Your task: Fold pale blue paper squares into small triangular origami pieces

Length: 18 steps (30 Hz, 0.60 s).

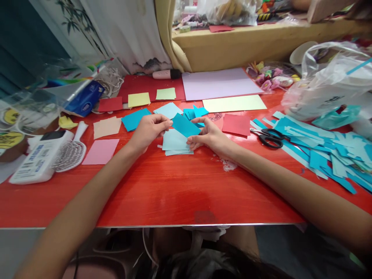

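A folded-looking piece of teal paper (186, 125) is held up over the middle of the table between both hands. My left hand (151, 130) pinches its left corner with thumb and fingertips. At its right side, my right hand (210, 135) grips the paper with the thumb at the lower corner and the fingers curved around the edge. Just below lies a stack of pale blue paper squares (176, 141). Behind are another pale blue stack (167, 110) and a teal paper star (200, 111). Teal squares (135, 119) lie beyond my left hand.
Black-handled scissors (270, 139) rest beside a heap of blue paper strips (334, 145) at right. A red paper stack (236, 124) is nearer. At left are a pink square (101, 152), a hairbrush (71, 153) and a white bottle (40, 157). A plastic bag (334, 81) stands back right.
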Each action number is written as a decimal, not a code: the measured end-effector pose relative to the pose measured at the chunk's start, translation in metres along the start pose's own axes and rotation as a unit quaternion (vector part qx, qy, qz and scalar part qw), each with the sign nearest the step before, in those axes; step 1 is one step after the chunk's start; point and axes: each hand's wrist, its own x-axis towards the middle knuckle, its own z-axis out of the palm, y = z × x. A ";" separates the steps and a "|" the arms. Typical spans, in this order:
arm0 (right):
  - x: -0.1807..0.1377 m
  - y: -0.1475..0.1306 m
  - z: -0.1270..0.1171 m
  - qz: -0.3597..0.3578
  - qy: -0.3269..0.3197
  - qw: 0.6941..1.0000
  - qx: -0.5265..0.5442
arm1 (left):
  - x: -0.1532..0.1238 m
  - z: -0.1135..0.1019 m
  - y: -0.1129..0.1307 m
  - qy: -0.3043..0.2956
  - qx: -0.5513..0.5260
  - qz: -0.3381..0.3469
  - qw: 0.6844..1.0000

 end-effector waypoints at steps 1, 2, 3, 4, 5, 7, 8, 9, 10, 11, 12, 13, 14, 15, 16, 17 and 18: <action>0.000 0.001 0.000 -0.003 0.002 1.000 -0.003 | 0.002 -0.001 -0.001 0.001 -0.001 0.002 1.000; 0.000 0.001 -0.001 -0.006 0.004 1.000 -0.005 | 0.003 -0.002 -0.002 -0.001 -0.001 0.003 1.000; 0.001 0.002 -0.001 -0.009 0.006 1.000 -0.005 | 0.003 -0.002 -0.003 -0.004 -0.001 0.002 1.000; 0.001 0.002 -0.001 -0.011 0.008 1.000 -0.004 | 0.004 -0.002 -0.004 -0.005 -0.002 0.003 1.000; 0.001 0.002 -0.001 -0.012 0.008 1.000 -0.003 | 0.004 -0.001 -0.004 -0.005 -0.003 0.003 1.000; 0.001 0.003 -0.002 -0.014 0.004 1.000 0.005 | 0.005 -0.002 -0.006 0.000 -0.005 0.006 1.000; 0.001 0.003 -0.003 -0.017 0.000 1.000 0.013 | 0.005 -0.003 -0.008 0.006 -0.007 0.005 1.000; 0.001 0.004 -0.003 -0.020 -0.004 0.999 0.025 | 0.007 -0.005 -0.010 0.015 -0.010 0.004 1.000; 0.001 0.004 -0.004 -0.024 -0.008 0.999 0.038 | 0.009 -0.008 -0.013 0.027 -0.016 0.003 1.000; 0.001 0.004 -0.005 -0.027 -0.011 0.998 0.052 | 0.011 -0.010 -0.016 0.040 -0.023 0.003 0.999; 0.001 0.005 -0.005 -0.030 -0.014 0.998 0.062 | 0.013 -0.013 -0.019 0.052 -0.032 0.005 0.998; 0.000 0.005 -0.006 -0.032 -0.015 0.997 0.068 | 0.014 -0.015 -0.022 0.061 -0.040 0.008 0.997; 0.000 0.005 -0.006 -0.033 -0.016 0.997 0.070 | 0.015 -0.016 -0.024 0.066 -0.048 0.013 0.997; 0.000 0.004 -0.007 -0.033 -0.014 0.997 0.068 | 0.016 -0.015 -0.025 0.067 -0.053 0.021 0.996; 0.000 0.004 -0.007 -0.032 -0.012 0.997 0.065 | 0.015 -0.014 -0.025 0.069 -0.056 0.036 0.995; 0.000 0.003 -0.007 -0.030 -0.010 0.997 0.063 | 0.014 -0.012 -0.024 0.071 -0.052 0.057 0.995; 0.000 0.002 -0.006 -0.026 -0.009 0.998 0.062 | 0.012 -0.009 -0.023 0.072 -0.040 0.081 0.993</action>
